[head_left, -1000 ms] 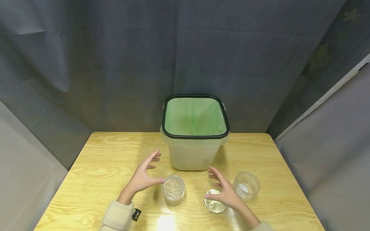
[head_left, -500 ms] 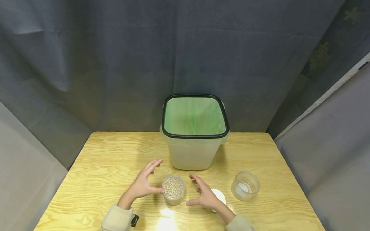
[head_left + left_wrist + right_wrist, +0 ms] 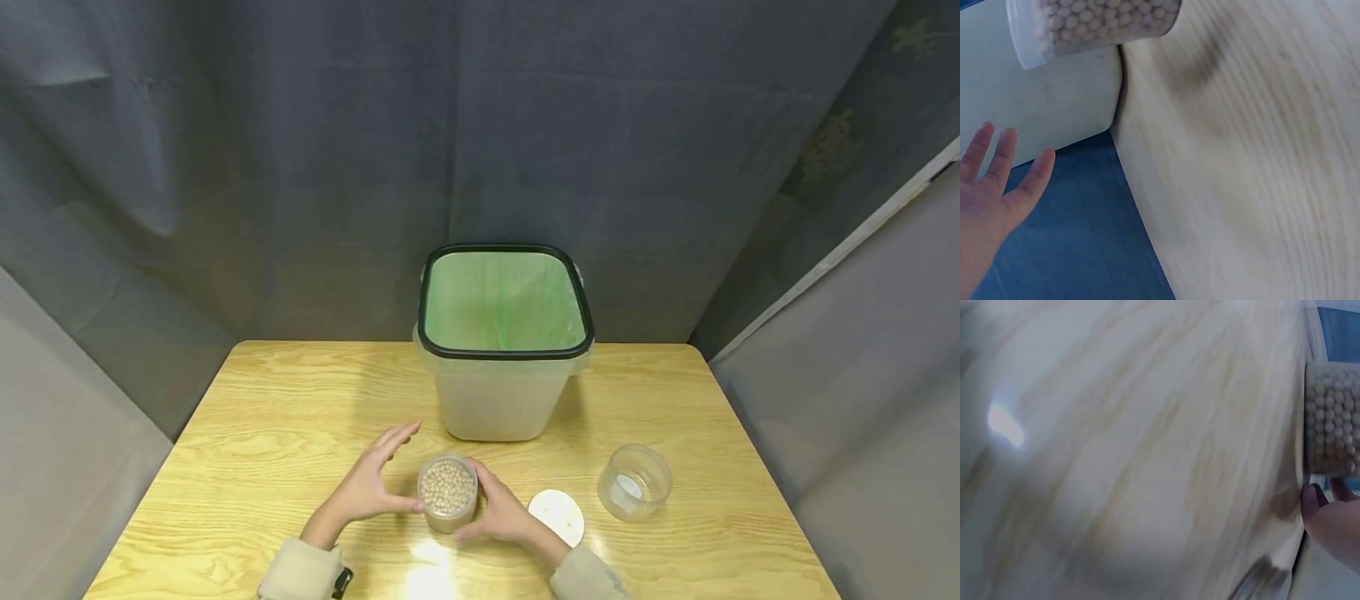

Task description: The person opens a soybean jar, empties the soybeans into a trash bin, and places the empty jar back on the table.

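Note:
A clear plastic jar (image 3: 447, 492) full of pale round beans stands upright near the table's front. My right hand (image 3: 501, 512) curves round its right side, thumb at the front and fingers farther back. In the right wrist view the fingertips (image 3: 1316, 501) are right at the jar (image 3: 1335, 419). On the other side, my left hand (image 3: 365, 487) is spread wide, its thumb tip at the jar's left wall and its fingers apart from it. The left wrist view shows those fingers (image 3: 1035, 178) stretched out, with the jar (image 3: 1107, 19) above them.
A round white lid (image 3: 555, 510) lies on the wooden table (image 3: 300, 400) beside my right wrist. Farther right stands a clear container (image 3: 636, 483) with something white in its bottom. A square bin (image 3: 498, 400) with a black rim and green lining stands behind the jar.
My right hand has moved left, from over the white lid to the jar's right side, leaving the lid uncovered. My left hand has shifted slightly toward me, staying spread.

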`<state>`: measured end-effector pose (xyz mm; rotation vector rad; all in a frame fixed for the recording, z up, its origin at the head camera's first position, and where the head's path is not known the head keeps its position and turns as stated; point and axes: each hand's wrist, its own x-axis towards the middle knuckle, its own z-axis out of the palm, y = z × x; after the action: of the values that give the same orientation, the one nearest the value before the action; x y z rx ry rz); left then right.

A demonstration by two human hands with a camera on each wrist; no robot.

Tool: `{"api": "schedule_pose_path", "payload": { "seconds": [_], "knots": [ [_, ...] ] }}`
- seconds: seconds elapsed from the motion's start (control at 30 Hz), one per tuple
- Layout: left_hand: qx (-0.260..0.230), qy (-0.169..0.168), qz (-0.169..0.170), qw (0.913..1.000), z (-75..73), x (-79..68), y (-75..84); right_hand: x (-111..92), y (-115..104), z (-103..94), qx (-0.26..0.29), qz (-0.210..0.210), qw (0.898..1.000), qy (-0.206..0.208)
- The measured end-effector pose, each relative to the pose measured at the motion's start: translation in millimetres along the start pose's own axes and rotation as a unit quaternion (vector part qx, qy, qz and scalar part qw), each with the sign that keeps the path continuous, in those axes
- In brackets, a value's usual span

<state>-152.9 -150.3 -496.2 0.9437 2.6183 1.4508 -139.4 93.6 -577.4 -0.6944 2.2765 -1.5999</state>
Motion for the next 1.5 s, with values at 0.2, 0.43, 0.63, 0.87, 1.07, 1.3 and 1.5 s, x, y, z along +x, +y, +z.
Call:
{"api": "schedule_pose_path", "payload": {
  "seconds": [0.2,0.43,0.63,0.87,1.07,1.3,1.5],
  "knots": [
    [-0.005,-0.004,0.001,1.0,0.9,-5.0,-3.6,5.8,0.1,11.6,0.01,0.016,0.999,0.029],
    [-0.015,-0.008,-0.01,0.9998,7.6,-5.5,-9.9,2.9,0.6,13.6,-0.007,0.03,0.998,0.059],
    [-0.058,-0.005,-0.007,0.9983,7.2,-2.6,5.8,-3.7,-5.2,8.4,0.007,0.058,0.996,0.068],
    [-0.097,-0.018,-0.01,0.995,7.3,0.5,16.9,-11.8,-12.3,-1.8,-0.018,0.049,0.997,0.059],
    [-0.156,-0.028,-0.002,0.9874,16.2,2.8,9.4,-14.1,-25.6,-16.5,-0.033,0.019,0.998,0.059],
    [-0.22,-0.056,0.027,0.9736,32.6,10.7,-9.5,-12.8,-45.2,-32.1,-0.099,-0.019,0.992,0.073],
    [-0.241,-0.059,0.038,0.968,25.8,18.4,19.5,-11.9,-56.5,-39.4,-0.119,-0.035,0.988,0.093]
  ]
}}
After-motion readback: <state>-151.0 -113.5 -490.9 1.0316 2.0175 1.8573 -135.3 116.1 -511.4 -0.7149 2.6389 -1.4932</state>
